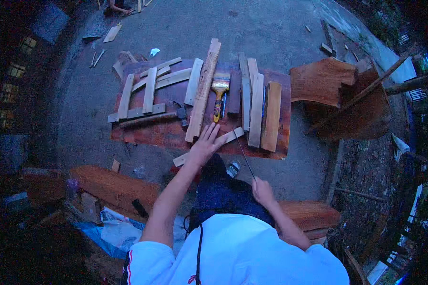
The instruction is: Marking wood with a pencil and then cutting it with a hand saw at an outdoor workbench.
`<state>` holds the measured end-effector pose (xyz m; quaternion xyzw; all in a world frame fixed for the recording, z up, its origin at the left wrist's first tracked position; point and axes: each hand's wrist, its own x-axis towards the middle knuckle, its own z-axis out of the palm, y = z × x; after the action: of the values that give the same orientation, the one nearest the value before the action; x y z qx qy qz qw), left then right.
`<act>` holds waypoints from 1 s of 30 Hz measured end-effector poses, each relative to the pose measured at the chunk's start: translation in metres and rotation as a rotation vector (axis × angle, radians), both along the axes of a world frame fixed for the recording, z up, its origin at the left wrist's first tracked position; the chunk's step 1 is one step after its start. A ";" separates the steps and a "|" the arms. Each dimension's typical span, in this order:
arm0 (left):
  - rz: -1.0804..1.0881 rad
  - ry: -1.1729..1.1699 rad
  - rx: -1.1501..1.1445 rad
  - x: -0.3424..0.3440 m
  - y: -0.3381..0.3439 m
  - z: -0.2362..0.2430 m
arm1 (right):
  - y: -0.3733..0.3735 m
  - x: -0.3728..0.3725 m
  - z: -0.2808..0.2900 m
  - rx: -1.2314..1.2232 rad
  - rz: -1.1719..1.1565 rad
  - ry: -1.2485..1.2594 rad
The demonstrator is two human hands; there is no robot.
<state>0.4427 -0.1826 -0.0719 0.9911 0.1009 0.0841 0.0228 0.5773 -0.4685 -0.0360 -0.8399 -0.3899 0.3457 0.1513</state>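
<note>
Far person (115,6) cut by top edge, rod's (245,154) lower end hidden in right hand (262,190)

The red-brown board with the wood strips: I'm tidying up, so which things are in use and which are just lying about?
In use:
left hand pressing a short pale wood strip
right hand holding a thin dark rod

Lying about:
yellow-handled paintbrush
hammer
long pale plank
curved red-brown wooden slab
</note>
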 end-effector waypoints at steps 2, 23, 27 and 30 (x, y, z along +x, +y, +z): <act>-0.025 -0.019 -0.089 0.005 -0.002 0.002 | -0.019 -0.002 -0.001 0.013 -0.074 0.021; -0.015 0.041 -0.062 0.005 -0.003 0.003 | -0.008 0.015 -0.019 0.007 0.060 -0.048; -0.042 0.149 0.018 0.003 -0.002 0.004 | 0.039 0.010 0.004 0.134 0.012 -0.020; -0.056 0.047 -0.036 0.001 0.001 -0.005 | 0.004 0.003 -0.004 -0.048 -0.015 0.004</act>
<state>0.4435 -0.1819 -0.0770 0.9947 0.0749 0.0584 0.0406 0.5805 -0.4642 -0.0403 -0.8456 -0.3748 0.3554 0.1346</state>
